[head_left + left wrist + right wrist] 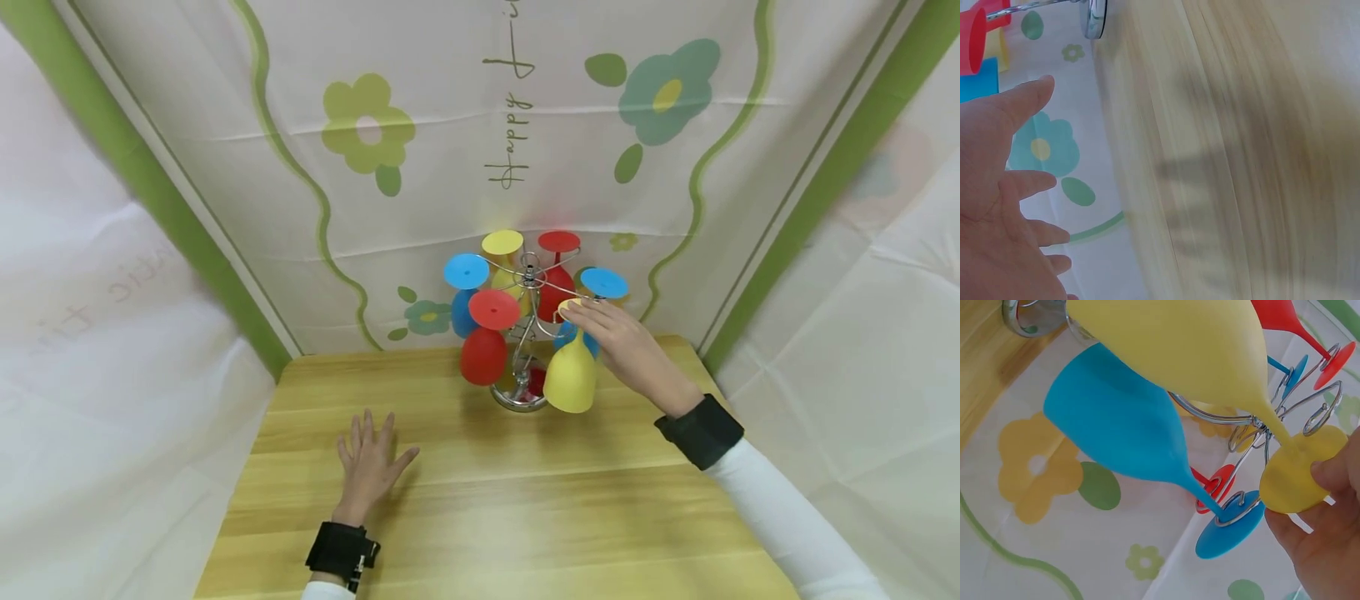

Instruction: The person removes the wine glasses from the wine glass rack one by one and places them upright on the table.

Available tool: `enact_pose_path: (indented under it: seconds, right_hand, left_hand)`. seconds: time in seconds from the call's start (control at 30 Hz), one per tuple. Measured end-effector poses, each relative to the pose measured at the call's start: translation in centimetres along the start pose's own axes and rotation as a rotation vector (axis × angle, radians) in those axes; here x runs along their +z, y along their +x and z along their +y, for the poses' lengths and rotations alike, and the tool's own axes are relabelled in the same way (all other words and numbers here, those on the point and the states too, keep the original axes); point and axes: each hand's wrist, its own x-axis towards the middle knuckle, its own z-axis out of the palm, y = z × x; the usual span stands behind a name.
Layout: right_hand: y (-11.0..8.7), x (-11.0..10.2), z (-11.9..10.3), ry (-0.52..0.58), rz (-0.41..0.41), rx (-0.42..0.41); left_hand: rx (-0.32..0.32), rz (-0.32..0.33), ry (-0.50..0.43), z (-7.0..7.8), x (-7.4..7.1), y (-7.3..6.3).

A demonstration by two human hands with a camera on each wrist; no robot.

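Observation:
My right hand (pixel 630 350) pinches the round foot of a yellow wine glass (pixel 572 379) that hangs bowl down. In the right wrist view the thumb presses on this yellow foot (pixel 1300 472) with fingers behind it, and a curled wire end (pixel 1317 419) shows right beside it. The glass is at the front right of a chrome stemware rack (pixel 529 279). A blue wine glass (pixel 1125 425) hangs upside down close by. My left hand (pixel 366 467) is over the table at the left, fingers spread and holding nothing.
More upside-down glasses hang around the rack: a red one (pixel 483 357) at front left, a blue one (pixel 463 312) behind it, yellow and red ones at the back. The rack's round base (pixel 517 404) stands on the wooden table (pixel 450 533), near a flowered cloth (pixel 450 200).

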Motion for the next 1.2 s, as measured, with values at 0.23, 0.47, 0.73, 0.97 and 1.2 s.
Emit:
enact_pose_path:
  seconds: [0.23, 0.47, 0.73, 0.97, 1.2]
  right_hand:
    - [-1.4, -0.3, -0.3, -0.018, 0.007, 0.032]
    - [-2.8, -0.4, -0.7, -0.021, 0.027, 0.030]
    - [-4.3, 0.3, -1.3, -0.023, -0.002, 0.035]
    - [-5.8, 1.8, -1.6, 0.092, 0.001, 0.149]
    - [-6.7, 3.0, -1.7, 0.212, -0.014, 0.375]
  left_hand:
    - [0.010, 0.005, -0.012, 0.4, 0.3, 0.2]
    - [0.009, 0.006, -0.006, 0.5, 0.1, 0.3]
    - [0.006, -0.008, -0.008, 0.4, 0.5, 0.1]
    - [0.009, -0.008, -0.032, 0.2, 0.7, -0.1]
    - [0.034, 0.002, -0.064, 0.3, 0.6, -0.1]
